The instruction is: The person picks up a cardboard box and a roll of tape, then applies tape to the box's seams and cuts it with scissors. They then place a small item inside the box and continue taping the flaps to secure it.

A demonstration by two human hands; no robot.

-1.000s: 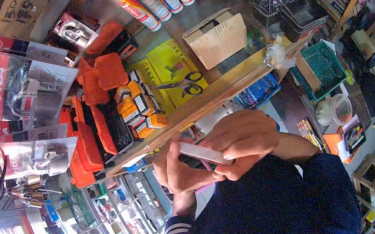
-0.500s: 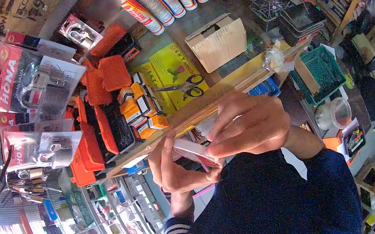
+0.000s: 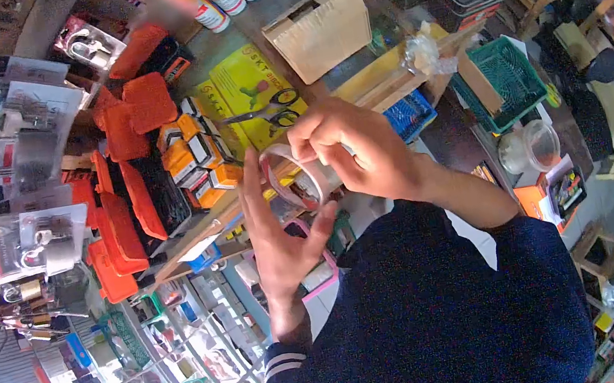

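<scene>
A thin white ring (image 3: 316,180), which looks like a roll of tape with a hollow middle, is held up between my hands over the counter's front edge. My left hand (image 3: 280,236) holds it from the left, its fingers stretched along one side and the thumb against the lower rim. At the upper right of the ring, my right hand (image 3: 364,145) is closed in a pinch at its edge. Whether those fingertips grip a loose tape end cannot be made out. Black scissors (image 3: 269,110) lie on a yellow packet (image 3: 240,81) just beyond the hands.
Small orange-and-white boxes (image 3: 196,157) and orange cases (image 3: 134,200) stand on the left. Packaged padlocks (image 3: 29,132) hang farther left. A cardboard box (image 3: 321,35) and sealant tubes (image 3: 208,13) stand behind. Green (image 3: 508,81) and blue (image 3: 410,116) baskets are on the right.
The ring has turned from edge-on to showing its open middle. My left fingers have straightened and spread; my right hand has lifted and curled. The view has shifted slightly.
</scene>
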